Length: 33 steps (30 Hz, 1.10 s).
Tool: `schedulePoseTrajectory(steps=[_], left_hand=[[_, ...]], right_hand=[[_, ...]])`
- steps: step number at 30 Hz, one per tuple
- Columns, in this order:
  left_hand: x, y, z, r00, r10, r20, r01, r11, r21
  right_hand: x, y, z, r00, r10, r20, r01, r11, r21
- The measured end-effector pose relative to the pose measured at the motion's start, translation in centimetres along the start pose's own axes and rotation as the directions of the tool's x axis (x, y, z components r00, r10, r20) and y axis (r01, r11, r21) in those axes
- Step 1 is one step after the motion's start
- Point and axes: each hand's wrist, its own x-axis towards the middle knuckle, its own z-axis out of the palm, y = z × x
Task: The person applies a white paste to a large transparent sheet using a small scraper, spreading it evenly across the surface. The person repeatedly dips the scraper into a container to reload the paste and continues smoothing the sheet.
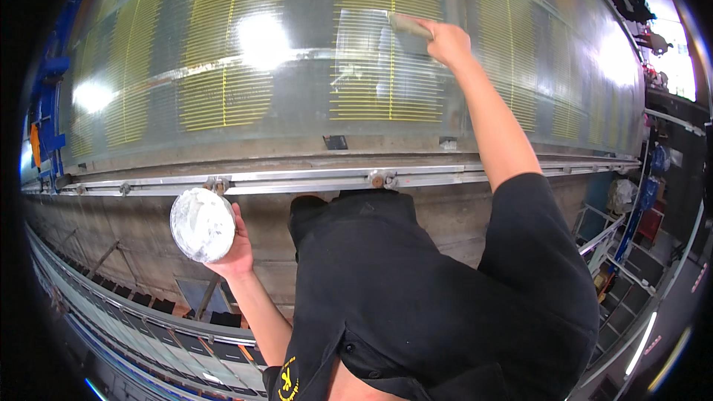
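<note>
My left hand (pixel 240 248) holds a round, shallow container of white paste (pixel 201 225) from its side, in front of the metal rail. My right hand (pixel 450 43) reaches far forward over the long glossy table surface (pixel 306 100). It grips a flat beige hand tool (pixel 411 26), perhaps a scraper or brush, whose far end meets a block of yellow printed lines (pixel 390 106). Left of that tool, a pale, shiny rectangular patch (pixel 362 30) covers part of the lines. Whether it is a wet smear or a clear sheet, I cannot tell. Below it is a whitish smudge (pixel 349 73).
An aluminium rail (pixel 312 181) with bolted clamps runs along the near table edge. More yellow line blocks (pixel 228 89) lie to either side. Blue metal framing (pixel 53 117) stands at left. Behind me is a long rack (pixel 161 326). A person (pixel 654 43) stands far right.
</note>
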Motion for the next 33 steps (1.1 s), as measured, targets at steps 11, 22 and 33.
schedulePoseTrajectory(steps=[11, 22, 33], left_hand=[[3.6, -0.4, 2.1, 0.979, -0.036, 0.201, 0.058, 0.993, -0.102], [-0.1, 1.2, -2.7, 0.99, 0.035, 0.136, -0.015, 0.99, -0.14], [-0.1, 1.8, -4.0, 0.99, 0.032, 0.136, -0.004, 0.979, -0.206]], right_hand=[[-18.0, -4.0, 1.6, 0.996, 0.068, 0.06, -0.081, 0.969, 0.233], [1.4, -5.6, 0.4, 0.926, 0.358, -0.119, -0.344, 0.93, 0.127], [-2.9, -14.0, 3.2, 0.95, -0.313, -0.013, 0.314, 0.949, 0.019]])
